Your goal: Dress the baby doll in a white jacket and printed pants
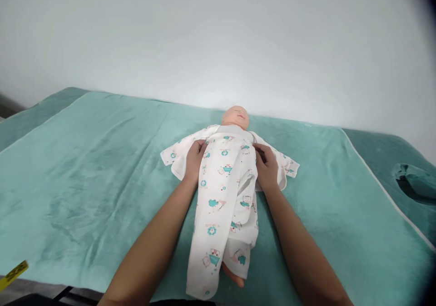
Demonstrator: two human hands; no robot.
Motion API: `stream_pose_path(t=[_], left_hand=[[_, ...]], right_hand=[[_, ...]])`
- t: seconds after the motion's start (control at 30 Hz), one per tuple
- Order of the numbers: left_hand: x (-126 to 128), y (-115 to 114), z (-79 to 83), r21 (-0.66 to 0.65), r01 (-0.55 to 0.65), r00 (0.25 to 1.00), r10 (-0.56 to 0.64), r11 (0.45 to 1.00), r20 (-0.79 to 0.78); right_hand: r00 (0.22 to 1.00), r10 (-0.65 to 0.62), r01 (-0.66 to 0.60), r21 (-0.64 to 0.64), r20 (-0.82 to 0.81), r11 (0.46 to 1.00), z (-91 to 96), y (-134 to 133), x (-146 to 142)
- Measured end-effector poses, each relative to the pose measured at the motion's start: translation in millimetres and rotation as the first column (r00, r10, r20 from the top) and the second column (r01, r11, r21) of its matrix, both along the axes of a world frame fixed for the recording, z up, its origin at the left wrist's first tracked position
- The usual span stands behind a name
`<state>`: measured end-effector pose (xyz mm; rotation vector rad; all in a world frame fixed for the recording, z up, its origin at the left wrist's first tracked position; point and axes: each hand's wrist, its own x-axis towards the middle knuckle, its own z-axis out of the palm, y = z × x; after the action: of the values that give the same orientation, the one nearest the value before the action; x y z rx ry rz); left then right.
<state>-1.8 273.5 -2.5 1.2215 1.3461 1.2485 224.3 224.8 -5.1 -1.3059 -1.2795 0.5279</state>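
A baby doll (pixel 235 117) lies on its back in the middle, head away from me. Its white printed shirt (pixel 175 150) has both sleeves spread out to the sides. White printed baby trousers (pixel 218 197) with a pale waistband cover its front up to the chest. One trouser leg lies flat and long toward me; a bare doll foot (pixel 233 275) shows below the other. My left hand (pixel 195 160) is closed at the trousers' left edge near the top. At the opposite edge, my right hand (pixel 266 164) pinches the trousers, its fingertips partly hidden.
A green cloth (pixel 102 183) with a pale border covers the padded table, slightly wrinkled at left. A round face hole (pixel 417 183) opens in the padding at right. Behind stands a pale wall (pixel 204 37). A yellow strip (pixel 13 275) pokes in at lower left.
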Motion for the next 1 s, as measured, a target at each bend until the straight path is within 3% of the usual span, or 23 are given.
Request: stream_pose_path(t=[0.1,0.17,0.3,0.43,0.53,0.67,0.9,1.0], left_hand=[[1,4,1.0,-0.076,-0.001,0.984,0.014,0.997,0.176],[2,5,0.9,-0.085,0.005,0.982,0.011,0.996,0.187],[3,6,-2.5,0.055,-0.103,0.99,0.108,0.993,-0.088],[2,4,0.9,0.222,-0.115,0.922,0.187,0.968,-0.34],[0,1,8.2,0.253,-0.043,0.919,0.138,0.966,-0.37],[-3,-4,17.4,0.155,-0.009,0.933,0.064,0.988,-0.354],[-15,-8,24.6,-0.036,0.198,0.784,-0.181,0.979,-0.594],[-18,-5,19.9,-0.052,0.244,0.841,-0.238,0.968,-0.485]], right_hand=[[1.0,0.015,-0.015,-0.022,-0.023,1.0,0.8,1,0],[1.0,0.007,-0.007,-0.033,-0.025,0.999,0.4,2,-1],[1.0,-0.01,0.01,-0.034,-0.005,0.999,-0.7,3,-1],[1.0,-0.018,0.018,-0.036,-0.003,0.999,-1.1,4,-2],[1.0,-0.02,0.02,-0.03,-0.011,0.999,-1.4,4,-2],[1.0,-0.027,0.027,-0.013,0.013,1.0,-2.4,4,-2],[0.974,-0.115,0.128,-0.052,0.197,0.99,-6.1,6,5],[0.962,-0.093,0.139,-0.166,0.258,0.976,-6.3,5,9]])
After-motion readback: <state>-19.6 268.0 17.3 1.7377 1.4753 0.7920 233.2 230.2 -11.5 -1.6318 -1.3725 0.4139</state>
